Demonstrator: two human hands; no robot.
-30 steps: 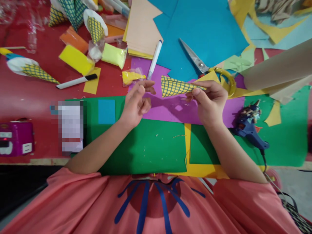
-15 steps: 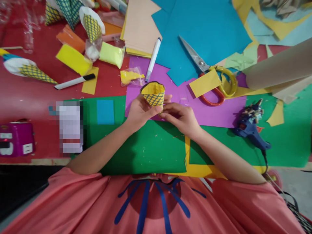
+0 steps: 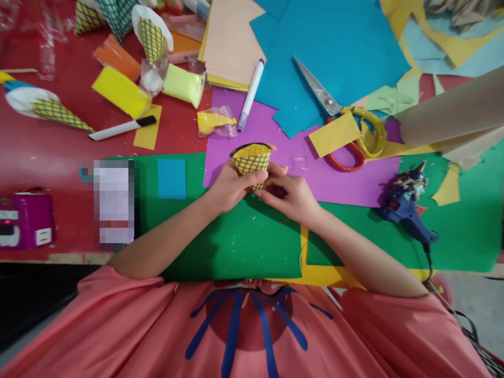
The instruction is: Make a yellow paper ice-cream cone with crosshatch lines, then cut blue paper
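A yellow paper cone with a dark grid pattern stands with its wide mouth facing up and away from me, over the purple sheet. My left hand wraps its fingers round the cone's left side. My right hand pinches the cone's lower end from the right; the tip is hidden between the fingers. Both hands hover above the green sheet.
Scissors with yellow and red handles lie on blue paper at upper right. A blue glue gun rests on the right. Markers, finished cones, clay packets and paper scraps fill the red table's far side.
The cone, held sideways by my right hand alone a second ago, is now upright between both hands and nearer me. My left hand closed on it.
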